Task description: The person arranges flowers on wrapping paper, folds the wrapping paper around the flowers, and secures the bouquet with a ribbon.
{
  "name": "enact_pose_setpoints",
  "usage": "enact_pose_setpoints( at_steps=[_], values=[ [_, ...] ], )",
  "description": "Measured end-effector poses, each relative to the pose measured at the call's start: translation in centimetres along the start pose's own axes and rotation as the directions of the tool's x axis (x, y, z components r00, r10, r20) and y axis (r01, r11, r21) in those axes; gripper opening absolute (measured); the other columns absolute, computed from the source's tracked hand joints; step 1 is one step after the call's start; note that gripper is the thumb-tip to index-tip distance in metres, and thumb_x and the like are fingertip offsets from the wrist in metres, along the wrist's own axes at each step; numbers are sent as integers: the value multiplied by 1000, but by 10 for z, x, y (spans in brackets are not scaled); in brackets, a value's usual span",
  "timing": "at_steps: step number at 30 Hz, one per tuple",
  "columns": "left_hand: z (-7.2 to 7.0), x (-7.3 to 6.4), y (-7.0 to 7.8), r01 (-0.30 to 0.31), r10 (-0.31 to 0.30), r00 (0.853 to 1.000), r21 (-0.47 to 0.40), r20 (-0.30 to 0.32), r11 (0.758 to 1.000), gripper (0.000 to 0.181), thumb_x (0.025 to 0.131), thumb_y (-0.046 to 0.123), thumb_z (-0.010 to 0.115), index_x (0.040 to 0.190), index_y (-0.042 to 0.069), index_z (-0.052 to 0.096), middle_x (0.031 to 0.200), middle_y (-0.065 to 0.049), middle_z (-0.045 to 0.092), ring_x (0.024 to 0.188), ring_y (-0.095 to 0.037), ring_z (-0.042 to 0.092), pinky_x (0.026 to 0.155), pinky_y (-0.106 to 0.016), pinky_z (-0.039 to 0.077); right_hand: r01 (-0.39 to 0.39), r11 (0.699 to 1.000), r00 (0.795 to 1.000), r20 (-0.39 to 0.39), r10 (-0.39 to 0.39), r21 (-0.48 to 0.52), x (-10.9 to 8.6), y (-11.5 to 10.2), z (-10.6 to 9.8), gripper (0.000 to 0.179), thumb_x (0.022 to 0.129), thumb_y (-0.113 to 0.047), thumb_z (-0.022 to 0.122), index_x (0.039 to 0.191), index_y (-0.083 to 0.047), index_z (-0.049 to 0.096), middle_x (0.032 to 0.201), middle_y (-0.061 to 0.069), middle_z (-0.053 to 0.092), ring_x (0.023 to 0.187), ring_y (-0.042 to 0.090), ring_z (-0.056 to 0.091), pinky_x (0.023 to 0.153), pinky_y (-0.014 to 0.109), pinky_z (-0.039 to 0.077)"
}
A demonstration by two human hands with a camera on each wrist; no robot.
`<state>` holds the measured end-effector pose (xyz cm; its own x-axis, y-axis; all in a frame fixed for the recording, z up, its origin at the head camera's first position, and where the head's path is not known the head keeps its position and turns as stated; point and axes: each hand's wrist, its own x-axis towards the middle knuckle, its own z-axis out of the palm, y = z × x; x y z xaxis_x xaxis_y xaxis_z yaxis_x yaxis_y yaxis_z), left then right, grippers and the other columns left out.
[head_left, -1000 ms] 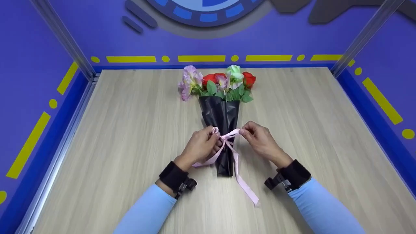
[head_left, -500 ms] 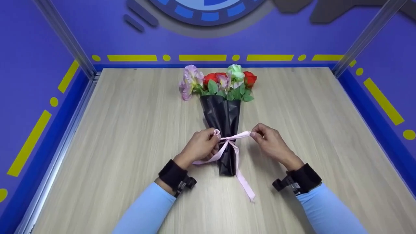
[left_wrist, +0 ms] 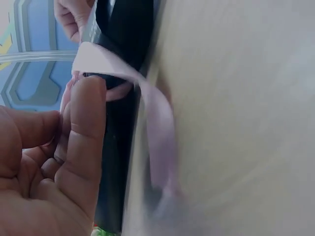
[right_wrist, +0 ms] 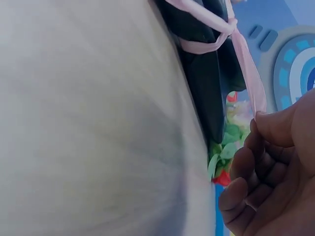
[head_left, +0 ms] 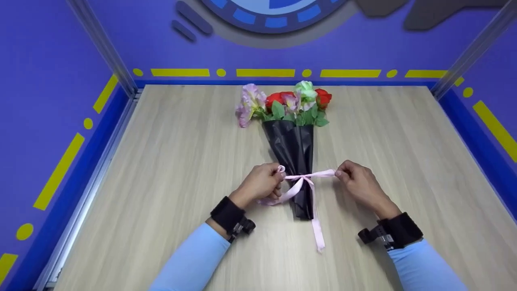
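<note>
A bouquet wrapped in black paper (head_left: 288, 141) lies on the table, its red, pink-purple and pale green flowers (head_left: 305, 92) toward the back wall. Round the narrow part of the wrap runs a pink ribbon (head_left: 297, 188), knotted at the front with two tails hanging loose. On the knot's left side my left hand (head_left: 262, 182) pinches one loop of the ribbon. My right hand (head_left: 361, 184) pinches the other loop between thumb and forefinger, and the ribbon is stretched straight between them. In the right wrist view the knot (right_wrist: 230, 27) sits against the black wrap.
The wooden table (head_left: 194, 133) carries the bouquet. Blue-purple panels with yellow marks (head_left: 181, 72) stand at the back and both sides, joined by metal posts (head_left: 107, 48). Each wrist wears a black band with a small camera (head_left: 246, 225).
My right hand has moved away to the right, drawing its loop out longer and pulling the ribbon straight. The left hand keeps its pinch. The whole head view has shifted slightly.
</note>
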<state>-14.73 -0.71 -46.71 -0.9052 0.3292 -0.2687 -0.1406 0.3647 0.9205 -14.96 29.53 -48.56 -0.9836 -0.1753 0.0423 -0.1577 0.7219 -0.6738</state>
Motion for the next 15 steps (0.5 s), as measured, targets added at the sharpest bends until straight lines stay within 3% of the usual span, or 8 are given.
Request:
enact_pose_setpoints(
  at_steps=[4, 9, 15],
  values=[
    [-2, 1, -4, -7, 9, 1000, 79, -23, 997, 23, 106, 13, 57, 89, -1, 62, 68, -6, 65, 52, -14, 66, 51, -32, 59, -23, 1000, 999, 33, 23, -4, 2, 7, 1, 10, 102, -15, 65, 94, -10, 70, 86, 4, 66, 80, 20, 56, 75, 33, 43],
    [-4, 1, -5, -10, 17, 999, 166, -42, 986, 24, 105, 11, 57, 81, 10, 60, 64, 1, 62, 51, -12, 64, 47, -26, 55, -45, 999, 998, 39, 46, -13, 5, 11, 5, 9, 99, -11, 65, 92, -9, 70, 84, 5, 65, 78, 21, 55, 73, 34, 41],
    [0, 2, -8, -20, 34, 996, 167, -81, 986, 21, 106, 14, 58, 89, 5, 65, 69, -7, 67, 53, -12, 63, 47, -20, 51, -122, 992, 991, 58, 120, 18, 5, 13, 10, 17, 102, -18, 65, 91, -8, 71, 77, 3, 65, 71, 19, 55, 67, 32, 43]
  ],
)
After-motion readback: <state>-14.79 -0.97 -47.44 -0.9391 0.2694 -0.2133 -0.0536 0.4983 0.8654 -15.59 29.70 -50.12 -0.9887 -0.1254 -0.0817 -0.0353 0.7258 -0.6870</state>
